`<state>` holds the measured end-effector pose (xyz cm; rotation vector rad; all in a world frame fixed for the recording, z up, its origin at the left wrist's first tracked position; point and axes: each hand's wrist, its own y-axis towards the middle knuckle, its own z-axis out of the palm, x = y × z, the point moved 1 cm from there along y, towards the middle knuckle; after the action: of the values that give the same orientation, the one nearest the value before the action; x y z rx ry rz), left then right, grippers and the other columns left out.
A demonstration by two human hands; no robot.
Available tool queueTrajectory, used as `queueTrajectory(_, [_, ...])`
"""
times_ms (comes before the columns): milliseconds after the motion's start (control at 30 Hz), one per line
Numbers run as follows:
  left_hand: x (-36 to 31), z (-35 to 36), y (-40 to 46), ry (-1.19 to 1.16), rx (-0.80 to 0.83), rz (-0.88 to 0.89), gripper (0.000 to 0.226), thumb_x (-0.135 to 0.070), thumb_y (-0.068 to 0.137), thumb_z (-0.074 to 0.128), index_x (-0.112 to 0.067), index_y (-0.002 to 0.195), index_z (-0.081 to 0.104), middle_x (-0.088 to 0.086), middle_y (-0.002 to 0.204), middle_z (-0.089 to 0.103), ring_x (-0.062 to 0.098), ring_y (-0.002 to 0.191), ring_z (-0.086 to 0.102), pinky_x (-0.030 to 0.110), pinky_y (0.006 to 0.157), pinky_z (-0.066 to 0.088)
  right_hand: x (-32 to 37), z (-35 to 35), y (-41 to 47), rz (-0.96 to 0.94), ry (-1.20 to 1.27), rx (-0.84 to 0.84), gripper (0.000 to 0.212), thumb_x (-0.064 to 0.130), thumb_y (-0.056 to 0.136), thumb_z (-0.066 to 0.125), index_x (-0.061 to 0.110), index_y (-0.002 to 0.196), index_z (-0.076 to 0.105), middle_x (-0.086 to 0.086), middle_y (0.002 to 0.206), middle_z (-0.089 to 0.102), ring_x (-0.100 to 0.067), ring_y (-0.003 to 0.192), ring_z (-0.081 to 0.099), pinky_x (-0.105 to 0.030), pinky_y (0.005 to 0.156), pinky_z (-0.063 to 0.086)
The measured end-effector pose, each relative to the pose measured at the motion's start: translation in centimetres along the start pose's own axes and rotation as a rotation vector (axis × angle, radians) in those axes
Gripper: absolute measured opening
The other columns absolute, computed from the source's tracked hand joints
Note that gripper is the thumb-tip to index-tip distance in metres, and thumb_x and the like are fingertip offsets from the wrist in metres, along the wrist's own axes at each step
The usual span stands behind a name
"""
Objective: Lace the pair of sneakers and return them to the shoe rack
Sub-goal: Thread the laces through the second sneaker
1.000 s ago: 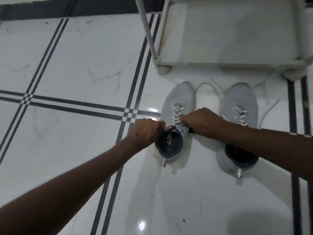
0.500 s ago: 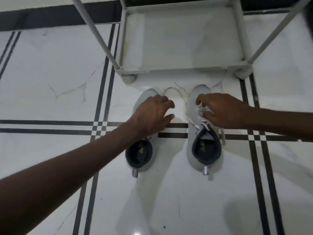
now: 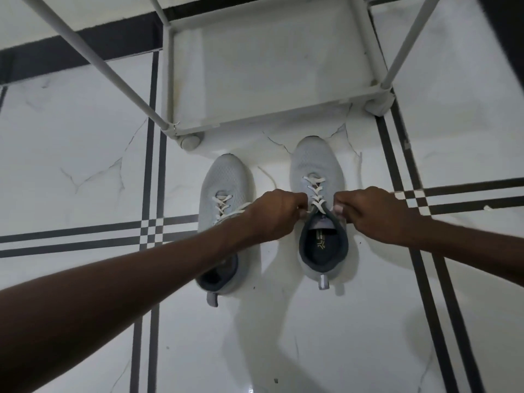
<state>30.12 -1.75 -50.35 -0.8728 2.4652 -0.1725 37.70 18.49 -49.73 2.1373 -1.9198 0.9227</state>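
Arms: two bare forearms in from the near edge, the left one crossing over the heel of the left light grey mesh sneaker with white laces (image 3: 224,199).

Left hand (image 3: 273,215): curled shut, fingertips tight against the near side of the lace rows on the right light grey mesh sneaker with dark collar (image 3: 319,222). Pinching a lace end, most likely, but the lace inside the fist not in sight.

Right hand (image 3: 374,215): curled the same way on the other side of the same shoe, fingertips (image 3: 338,208) pressed by the top eyelets. Lace end under them too small to make out.

Change: a second ago both hands on the other shoe, half a second ago both open and moving over; now closed on this one. Means the first shoe is probably laced and the second one is being pulled snug.

Laces (image 3: 314,191): white criss-cross rows just beyond the fingers, up the tongue toward the toe.

Loose ends: thin white lines on the floor past the fingers, between the shoes and off to the right; hard to tell lace from cracks in the white marble floor tile with black stripes (image 3: 85,171).

Shoe rack (image 3: 272,66): white metal frame with a pale bottom shelf, far beyond the fingertips, just past both toes. Upper shelves cut off at the top edge.

Left to do: finish this shoe, then both onto the rack.
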Motion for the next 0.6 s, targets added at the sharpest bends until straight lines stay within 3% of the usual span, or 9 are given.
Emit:
queueTrajectory(133, [0.5, 0.2, -0.4, 0.049, 0.086, 0.003, 0.015, -0.023, 0.099, 0.049, -0.013, 0.102, 0.059, 0.014, 0.083, 0.070, 0.037, 0.079, 0.064, 0.032, 0.061, 0.037, -1.0, 0.8, -0.5, -0.049, -0.190, 0.031, 0.021, 0.017, 0.093, 0.051, 0.025, 0.074, 0.045, -0.001, 0.067, 0.065, -0.024, 0.060, 0.058, -0.035, 0.056, 0.047])
queueTrajectory(233, [0.9, 0.2, -0.9, 0.179, 0.063, -0.010, 0.007, -0.022, 0.091, 0.053, -0.020, 0.089, 0.060, 0.006, 0.074, 0.064, 0.032, 0.075, 0.063, 0.030, 0.058, 0.033, -1.6, 0.9, -0.3, -0.027, -0.237, 0.037, 0.023, 0.012, 0.086, 0.056, 0.025, 0.072, 0.046, -0.001, 0.063, 0.061, -0.025, 0.058, 0.056, -0.033, 0.052, 0.042])
queueTrajectory(400, [2.0, 0.7, -2.0, 0.282, 0.079, -0.039, 0.018, -0.018, 0.089, 0.053, -0.021, 0.104, 0.063, 0.010, 0.091, 0.072, 0.034, 0.082, 0.066, 0.031, 0.061, 0.033, -1.9, 0.2, 0.2, -0.006, -0.299, 0.105, 0.010, 0.011, 0.089, 0.053, 0.017, 0.082, 0.058, 0.008, 0.055, 0.041, -0.021, 0.058, 0.046, -0.030, 0.052, 0.032])
queueTrajectory(500, [2.3, 0.8, -2.0, 0.262, 0.051, -0.014, 0.013, -0.019, 0.091, 0.052, -0.019, 0.101, 0.060, 0.009, 0.088, 0.071, 0.033, 0.080, 0.064, 0.032, 0.060, 0.037, -2.0, -0.5, 0.6, -0.027, -0.300, 0.152, 0.017, 0.023, 0.096, 0.049, 0.021, 0.080, 0.052, 0.012, 0.056, 0.040, -0.019, 0.060, 0.047, -0.032, 0.054, 0.039])
queueTrajectory(600, [3.0, 0.7, -2.2, 0.302, -0.115, 0.042, 0.021, -0.026, 0.091, 0.051, -0.016, 0.108, 0.058, 0.008, 0.097, 0.066, 0.029, 0.088, 0.058, 0.037, 0.070, 0.043, -2.4, -1.2, 0.3, -0.015, -0.256, 0.084, 0.029, 0.039, 0.098, 0.043, 0.017, 0.083, 0.054, 0.001, 0.070, 0.058, -0.023, 0.068, 0.056, -0.039, 0.067, 0.049])
